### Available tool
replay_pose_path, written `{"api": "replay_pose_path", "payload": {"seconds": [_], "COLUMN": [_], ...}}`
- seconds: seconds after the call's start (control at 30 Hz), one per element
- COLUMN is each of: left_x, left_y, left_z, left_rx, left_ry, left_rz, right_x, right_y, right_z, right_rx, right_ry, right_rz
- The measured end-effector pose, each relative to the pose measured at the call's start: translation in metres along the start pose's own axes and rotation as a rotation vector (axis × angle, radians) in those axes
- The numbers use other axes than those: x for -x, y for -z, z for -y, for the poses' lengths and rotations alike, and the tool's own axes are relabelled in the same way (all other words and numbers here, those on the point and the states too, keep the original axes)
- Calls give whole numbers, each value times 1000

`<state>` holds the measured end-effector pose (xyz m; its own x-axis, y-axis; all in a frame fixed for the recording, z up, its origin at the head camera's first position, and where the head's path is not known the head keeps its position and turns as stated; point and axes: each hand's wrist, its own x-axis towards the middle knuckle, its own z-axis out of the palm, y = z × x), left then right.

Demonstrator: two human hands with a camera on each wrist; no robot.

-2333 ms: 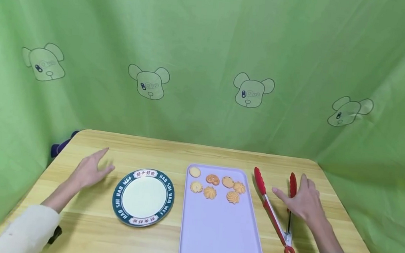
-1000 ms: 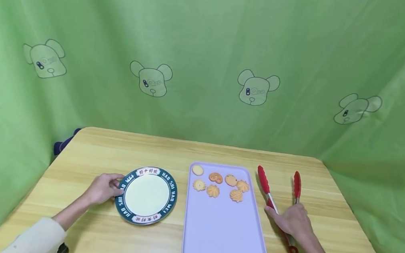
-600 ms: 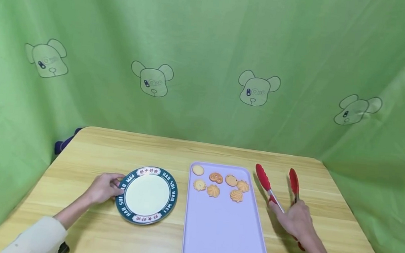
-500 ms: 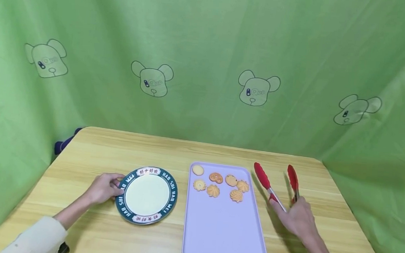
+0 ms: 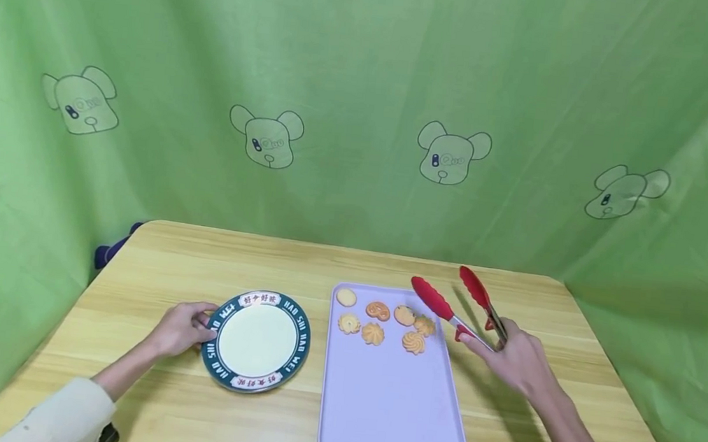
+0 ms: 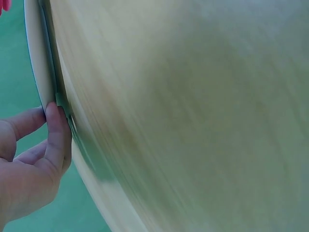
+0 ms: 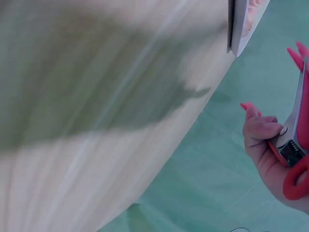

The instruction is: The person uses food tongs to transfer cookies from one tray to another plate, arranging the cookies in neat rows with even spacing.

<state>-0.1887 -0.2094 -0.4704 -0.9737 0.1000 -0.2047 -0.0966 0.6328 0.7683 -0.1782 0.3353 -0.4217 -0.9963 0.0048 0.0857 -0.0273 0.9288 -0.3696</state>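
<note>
My left hand (image 5: 181,331) pinches the left rim of a round plate (image 5: 210,352) with a dark green, lettered border. In the left wrist view the thumb lies on one face of the plate (image 6: 41,58) and the fingers on the other. My right hand (image 5: 518,356) grips a pair of tongs (image 5: 432,298) with red tips and metal arms, spread apart. The tongs are raised, their left tip over the upper right corner of the lilac tray (image 5: 391,407). Several cookies (image 5: 373,333) lie in the tray's far half. In the right wrist view the tongs' red ring (image 7: 295,186) shows by the palm.
The wooden table (image 5: 274,263) carries the plate on the left and the tray right of centre. A green curtain (image 5: 364,109) printed with bear heads hangs behind and at both sides. A dark purple object (image 5: 112,253) shows past the table's left edge.
My right hand took hold of the tongs, lifted them off the table and swung their tips left to the tray's corner. My left hand came to the plate's rim and stays there.
</note>
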Motion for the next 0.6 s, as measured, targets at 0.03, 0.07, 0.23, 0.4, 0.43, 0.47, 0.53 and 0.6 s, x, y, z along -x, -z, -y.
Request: {"api": "replay_pose_path", "payload": {"seconds": [0.03, 0.07, 0.23, 0.4, 0.43, 0.47, 0.53, 0.6], "left_x": [0, 0, 0, 0, 0, 0, 0, 0], "left_y": [0, 0, 1, 1, 1, 1, 2, 2], "left_z": [0, 0, 0, 0, 0, 0, 0, 0], "left_rx": [2, 4, 6, 3, 3, 4, 5, 8], "left_ry": [2, 4, 3, 0, -2, -2, -6, -7], "left_rz": [3, 4, 6, 9, 9, 10, 10, 8], "right_x": [-2, -3, -11, -17, -19, -21, -24, -28], "right_y": [0, 0, 0, 1, 1, 1, 2, 2], "right_z": [1, 3, 9, 17, 18, 20, 23, 26], "right_rx": [7, 10, 0, 25, 34, 45, 61, 70], "right_ry": [19, 32, 82, 139, 156, 167, 198, 218], "right_rz": [8, 18, 86, 143, 150, 157, 172, 191]}}
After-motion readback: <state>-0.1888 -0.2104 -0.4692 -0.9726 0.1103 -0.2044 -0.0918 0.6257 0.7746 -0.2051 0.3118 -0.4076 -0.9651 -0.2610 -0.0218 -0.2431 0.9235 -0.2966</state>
